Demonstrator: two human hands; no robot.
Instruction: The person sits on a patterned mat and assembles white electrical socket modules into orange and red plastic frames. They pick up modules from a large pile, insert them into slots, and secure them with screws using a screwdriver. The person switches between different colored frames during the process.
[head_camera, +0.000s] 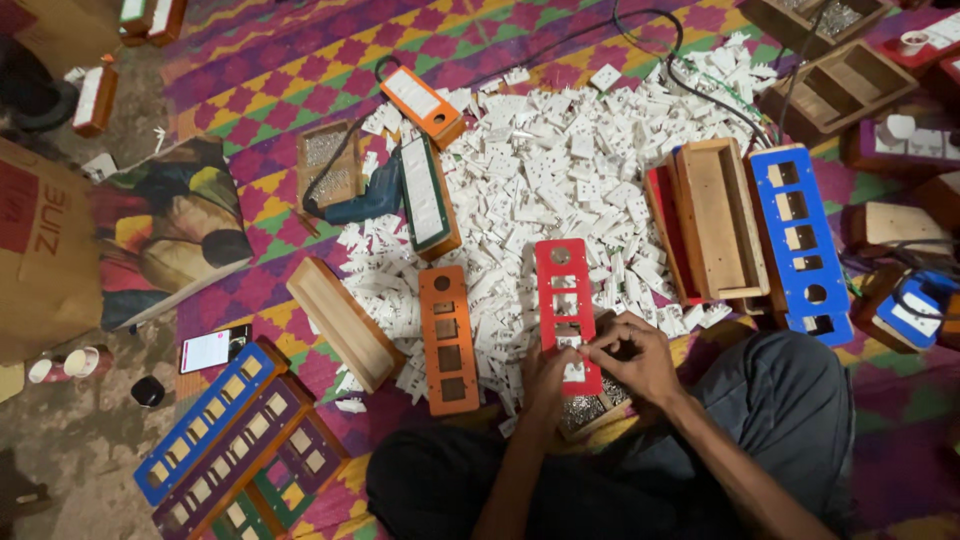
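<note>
A: Where are the person's hands?

B: Both are at the near end of the red faceplate (566, 312), which lies on the heap of white socket parts (560, 180) on the patterned mat (300, 60). The left hand (548, 378) has its fingers curled against the plate's near left edge, holding it. The right hand (632, 358) has its fingers pinched together at the plate's near right edge; what they pinch is too small to tell.

A: And around it?

B: An orange faceplate (448, 340) lies just left of the red one. A wooden box (718, 218) and a blue faceplate (802, 240) sit to the right. Near left, a stack of blue, purple and green plates (235, 440) rests beside a phone (213, 349).
</note>
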